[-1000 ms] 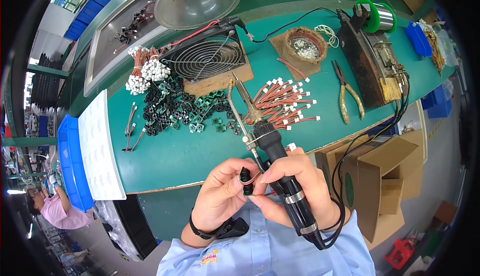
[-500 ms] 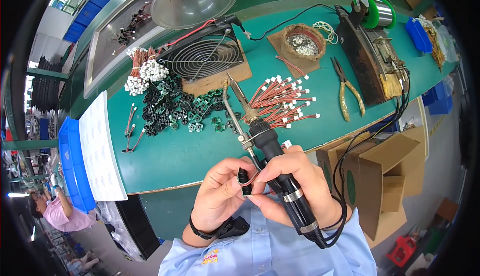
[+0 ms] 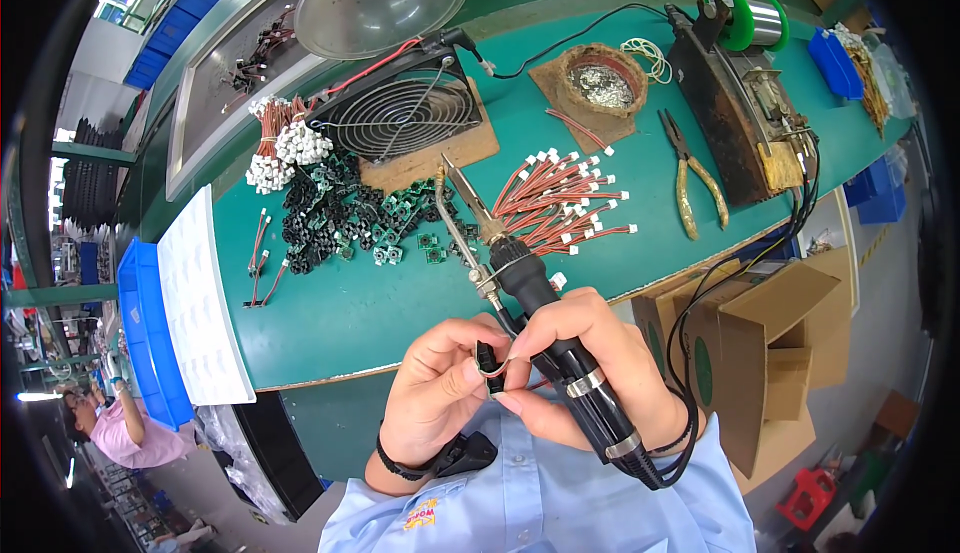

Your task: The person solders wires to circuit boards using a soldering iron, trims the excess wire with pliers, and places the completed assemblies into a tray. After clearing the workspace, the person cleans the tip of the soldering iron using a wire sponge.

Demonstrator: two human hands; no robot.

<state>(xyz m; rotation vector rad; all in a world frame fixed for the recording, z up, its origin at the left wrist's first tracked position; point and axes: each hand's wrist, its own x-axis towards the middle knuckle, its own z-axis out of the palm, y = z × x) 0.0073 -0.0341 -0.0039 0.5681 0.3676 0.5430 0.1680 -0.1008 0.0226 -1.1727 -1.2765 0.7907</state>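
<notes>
My left hand (image 3: pixel 432 381) is closed, pinching a small black component (image 3: pixel 487 357) between thumb and fingers in front of my chest. A short reddish wire curves from it toward my right fingertips. My right hand (image 3: pixel 625 365) grips a black soldering iron (image 3: pixel 527 278) with a thin metal solder feed tube (image 3: pixel 457 221) clamped alongside. Its tip points up and away over the green bench, apart from the component. My right thumb and fingertips also meet at the component and its wire. Exactly where the wire joins is hidden by my fingers.
On the bench (image 3: pixel 350 328) lie a heap of small black-and-green parts (image 3: pixel 330 208), red wires with white connectors (image 3: pixel 565 198), a fan (image 3: pixel 410 118), a solder pot (image 3: pixel 605 83), pliers (image 3: pixel 690 178) and a solder feeder (image 3: pixel 740 103). Cables hang right, near cardboard boxes (image 3: pixel 760 333).
The soldering iron's tip has shifted slightly left and its handle a little lower. Both hands keep hold of the same things, with the right fingertips moved slightly at the wire.
</notes>
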